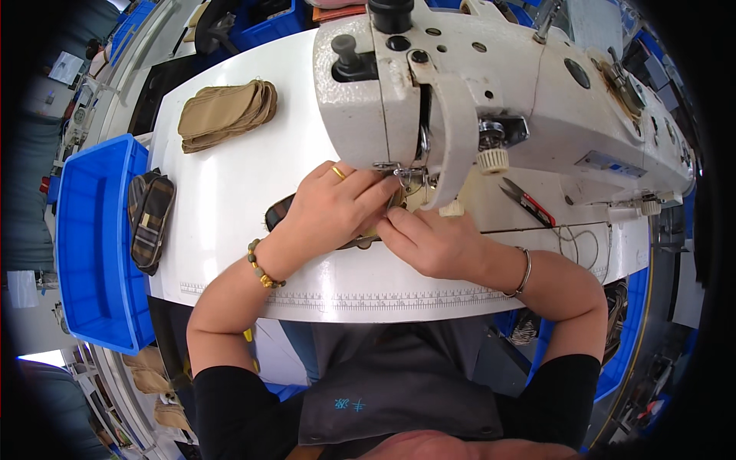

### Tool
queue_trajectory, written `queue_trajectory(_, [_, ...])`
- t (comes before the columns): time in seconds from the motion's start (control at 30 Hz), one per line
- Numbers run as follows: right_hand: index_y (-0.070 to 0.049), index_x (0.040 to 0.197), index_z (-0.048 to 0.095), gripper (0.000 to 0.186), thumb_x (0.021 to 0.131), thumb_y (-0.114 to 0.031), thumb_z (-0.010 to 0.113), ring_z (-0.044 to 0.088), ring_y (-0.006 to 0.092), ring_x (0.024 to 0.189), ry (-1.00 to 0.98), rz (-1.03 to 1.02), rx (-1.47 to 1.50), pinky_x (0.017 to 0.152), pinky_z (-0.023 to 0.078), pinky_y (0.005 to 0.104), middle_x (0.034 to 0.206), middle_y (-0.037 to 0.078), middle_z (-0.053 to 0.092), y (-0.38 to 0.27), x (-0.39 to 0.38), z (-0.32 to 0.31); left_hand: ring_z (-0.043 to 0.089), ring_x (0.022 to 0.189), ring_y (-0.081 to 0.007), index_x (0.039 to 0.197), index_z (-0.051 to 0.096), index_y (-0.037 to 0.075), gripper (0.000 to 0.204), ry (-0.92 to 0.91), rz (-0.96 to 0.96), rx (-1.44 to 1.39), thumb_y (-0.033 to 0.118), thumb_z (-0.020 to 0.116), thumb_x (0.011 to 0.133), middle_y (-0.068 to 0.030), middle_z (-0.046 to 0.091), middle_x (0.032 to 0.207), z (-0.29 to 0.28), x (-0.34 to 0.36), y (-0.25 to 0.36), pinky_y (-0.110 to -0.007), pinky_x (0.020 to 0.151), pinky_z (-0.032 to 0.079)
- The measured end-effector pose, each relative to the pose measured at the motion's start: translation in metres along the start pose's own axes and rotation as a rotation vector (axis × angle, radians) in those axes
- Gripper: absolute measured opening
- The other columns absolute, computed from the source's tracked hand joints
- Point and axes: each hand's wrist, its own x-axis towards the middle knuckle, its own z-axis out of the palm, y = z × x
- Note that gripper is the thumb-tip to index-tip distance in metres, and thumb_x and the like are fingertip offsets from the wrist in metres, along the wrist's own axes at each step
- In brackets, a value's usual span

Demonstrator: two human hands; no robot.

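Observation:
A dark fabric piece [279,213] with a black edge lies on the white table, mostly covered by my hands. My left hand [328,205] rests over it, its fingers closed and reaching toward the needle area of a white sewing machine [552,100]. Close beside it, my right hand [433,239] pinches the edge of the same piece just in front of the presser foot. The fingertips of both hands nearly meet there. What lies directly under the needle is largely hidden by the fingers and the machine head.
A stack of tan fabric pieces [225,115] sits at the far left of the table. A dark plaid pouch [151,221] lies at the left edge, beside a blue bin [96,249]. Red-handled scissors [529,204] and a loose thread [576,244] lie to the right.

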Motion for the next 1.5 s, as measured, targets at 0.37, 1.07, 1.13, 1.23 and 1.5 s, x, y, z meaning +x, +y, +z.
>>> queue_trajectory(0.37, [-0.005,0.084,0.058,0.014,0.074,-0.012,0.064,0.059,0.0144,0.049,-0.259,0.155,0.070,0.040,0.044,0.0290,0.097,0.013,0.070,-0.002,-0.006,-0.006,0.065,0.075,-0.0226,0.092,0.077,0.011,0.024,-0.024,-0.128,-0.212,0.008,0.071,0.069,-0.0013,0.069,0.087,0.007,-0.005,-0.010,-0.034,0.067,0.053])
queue_trajectory(1.07, [0.003,0.100,0.059,0.028,0.076,-0.010,0.064,0.055,0.0143,0.042,-0.324,0.176,0.176,0.039,0.041,0.0311,0.053,0.001,0.053,-0.005,-0.008,-0.004,0.065,0.076,-0.0288,0.093,0.078,0.009,0.024,-0.141,-0.181,-0.311,0.003,0.069,0.072,-0.0069,0.069,0.083,-0.004,0.011,0.000,-0.040,0.068,0.050])
queue_trajectory(1.13, [0.004,0.103,0.059,0.031,0.076,-0.010,0.064,0.053,0.0143,0.040,-0.324,0.167,0.147,0.038,0.040,0.0309,0.050,0.000,0.050,-0.003,-0.010,-0.001,0.065,0.078,-0.0296,0.092,0.078,0.009,0.021,-0.122,-0.189,-0.222,0.006,0.071,0.073,-0.0069,0.070,0.085,-0.005,0.012,0.000,-0.039,0.070,0.051])
queue_trajectory(1.23, [0.006,0.106,0.059,0.036,0.075,-0.010,0.065,0.050,0.0145,0.038,-0.331,0.166,0.148,0.037,0.039,0.0311,0.048,-0.001,0.048,-0.001,-0.011,0.002,0.066,0.080,-0.0296,0.092,0.078,0.010,0.019,-0.112,-0.209,-0.210,0.009,0.073,0.074,-0.0064,0.071,0.088,-0.003,0.011,0.000,-0.039,0.072,0.052])
queue_trajectory(1.5, [-0.002,0.097,0.059,0.026,0.073,-0.010,0.065,0.052,0.0170,0.040,-0.247,0.181,0.125,0.038,0.041,0.0333,0.052,-0.001,0.050,0.000,-0.008,-0.002,0.066,0.070,-0.0266,0.098,0.078,0.013,0.025,-0.115,-0.155,-0.228,0.005,0.072,0.075,-0.0052,0.071,0.087,-0.004,0.004,-0.003,-0.037,0.060,0.052])
